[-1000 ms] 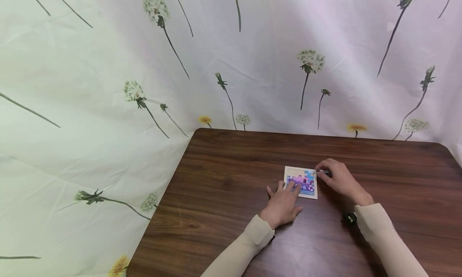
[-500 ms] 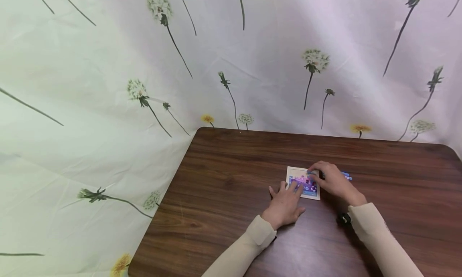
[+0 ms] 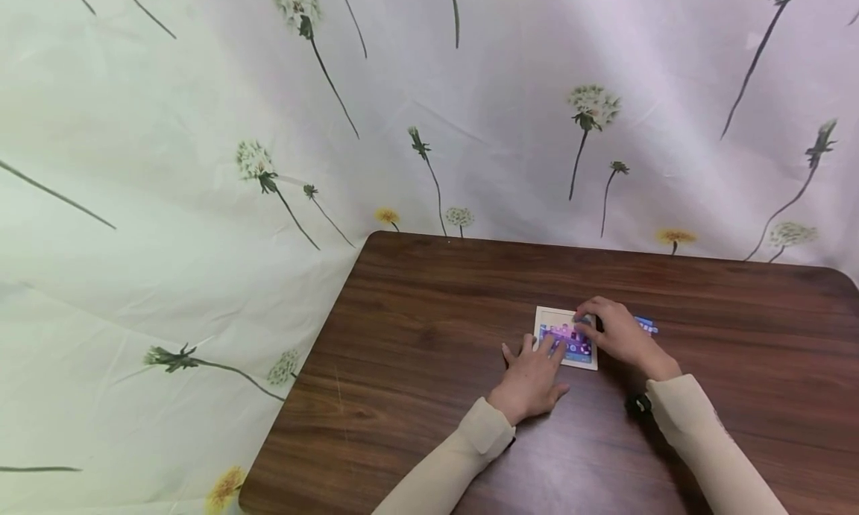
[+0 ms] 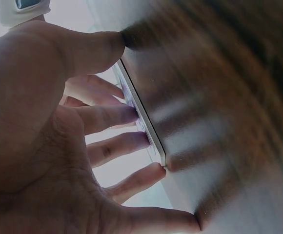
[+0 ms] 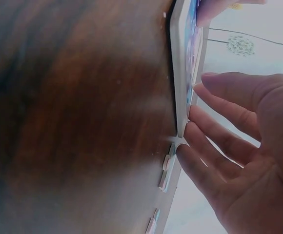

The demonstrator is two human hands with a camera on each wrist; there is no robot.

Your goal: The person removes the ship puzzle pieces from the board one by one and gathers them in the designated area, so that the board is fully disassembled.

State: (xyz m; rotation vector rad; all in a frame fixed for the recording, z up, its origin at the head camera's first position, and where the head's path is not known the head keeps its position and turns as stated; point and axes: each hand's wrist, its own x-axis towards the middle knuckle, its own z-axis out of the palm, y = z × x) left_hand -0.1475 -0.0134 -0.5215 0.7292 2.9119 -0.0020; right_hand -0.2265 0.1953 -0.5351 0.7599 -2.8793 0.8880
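Observation:
A small square puzzle board point(image 3: 580, 358) with a white frame and a blue-and-purple picture lies flat on the dark wooden table point(image 3: 429, 329). My left hand point(image 3: 533, 373) rests beside it, its spread, straight fingers point(image 4: 131, 114) touching the board's left part point(image 4: 141, 124). My right hand point(image 3: 614, 336) reaches in from the right, with its fingertips on the board's upper right corner. In the right wrist view its fingers point(image 5: 214, 126) lie nearly straight against the board's edge point(image 5: 183, 73). Whether a piece lies under the fingertips is hidden.
Loose blue puzzle pieces point(image 3: 646, 325) lie on the table just right of my right hand, and show as pale pieces point(image 5: 166, 170) in the right wrist view. A dandelion-print cloth point(image 3: 201, 165) hangs behind and to the left of the table.
My right hand has moved left from the table beside the board onto its upper right corner, uncovering the loose blue pieces. The left hand has stayed on the board.

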